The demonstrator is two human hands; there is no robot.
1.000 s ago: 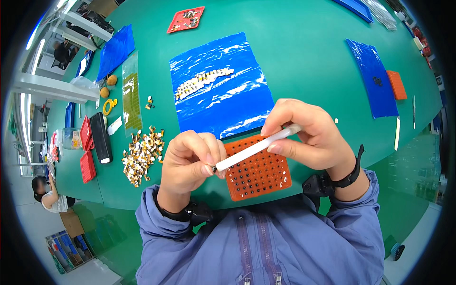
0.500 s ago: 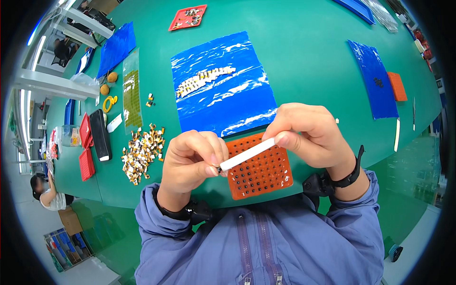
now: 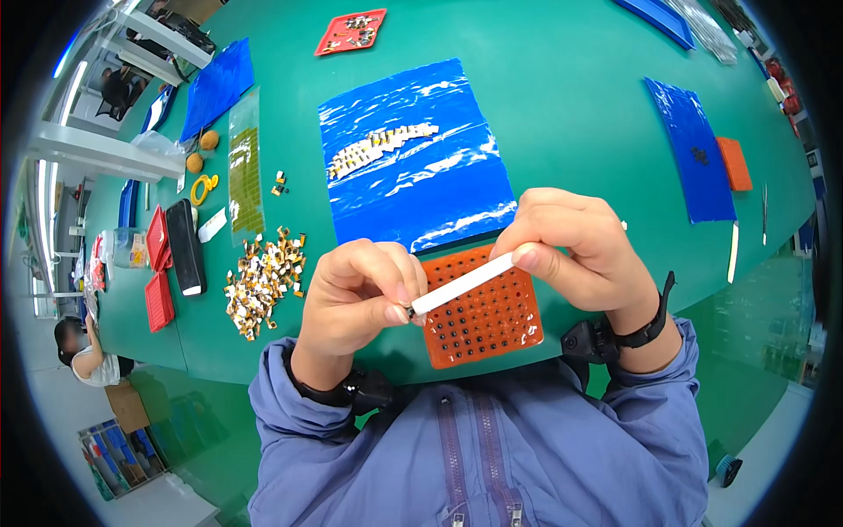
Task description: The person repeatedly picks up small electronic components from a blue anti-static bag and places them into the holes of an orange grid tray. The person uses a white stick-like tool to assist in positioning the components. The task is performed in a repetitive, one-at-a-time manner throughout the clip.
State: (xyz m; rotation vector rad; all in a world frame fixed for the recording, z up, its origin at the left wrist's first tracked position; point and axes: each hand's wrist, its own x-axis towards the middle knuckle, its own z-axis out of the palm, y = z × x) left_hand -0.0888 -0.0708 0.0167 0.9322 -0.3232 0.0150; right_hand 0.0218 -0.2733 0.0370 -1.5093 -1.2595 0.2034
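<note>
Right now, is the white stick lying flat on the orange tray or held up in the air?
Held up. Both hands pinch the white stick, left hand at its lower end, right hand at its upper, slanted above the orange tray.

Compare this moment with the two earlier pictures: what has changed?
The white stick has tilted a little flatter between both hands, left hand and right hand; nothing was taken or released. The orange perforated tray and blue sheet lie as before.
</note>
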